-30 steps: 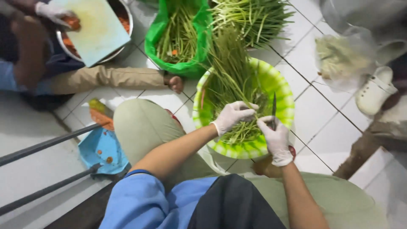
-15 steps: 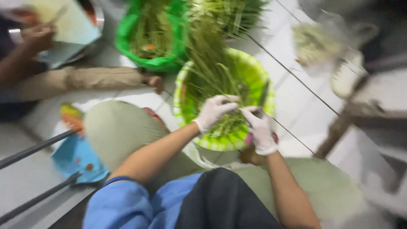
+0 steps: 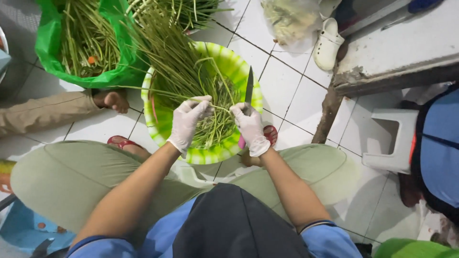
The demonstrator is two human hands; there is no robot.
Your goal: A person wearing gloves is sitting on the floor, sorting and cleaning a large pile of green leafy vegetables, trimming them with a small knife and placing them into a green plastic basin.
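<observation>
Left hand [image 3: 189, 122], white glove, fingers [image 3: 203, 102] pinched shut on a thin green stem [image 3: 220, 107] that runs across to the other hand. Right hand [image 3: 248, 126], also gloved, fingers closed around the pink handle of a knife [image 3: 247, 93], dark blade pointing up and away over the basin; thumb side looks to touch the same stem, exact contact hard to tell. So the stem is stretched between both hands, just above the green-and-white plastic basin [image 3: 239, 71], which holds a heap of cut stems [image 3: 210, 129] and longer uncut ones leaning in from the top left.

Doing it well, my read: keep the pinch close to the blade so the stem stays taut and doesn't flop, keep the left fingertips off the edge line, cut with the blade turned away from the body, and work over the basin so pieces drop inside. Gloves may be slick on wet stalks, so the grip needs to stay firm.

Around: green plastic bag [image 3: 48, 43] with more stems at top left, touching the basin rim. Another person's bare foot [image 3: 111, 100] and tan trouser leg beside it. White clog [image 3: 329, 44] on the tiled floor [image 3: 287, 86] at top. Small white stool [image 3: 388, 138] to the right, a person in blue next to it. Red sandal [image 3: 270, 134] just under the right wrist.
</observation>
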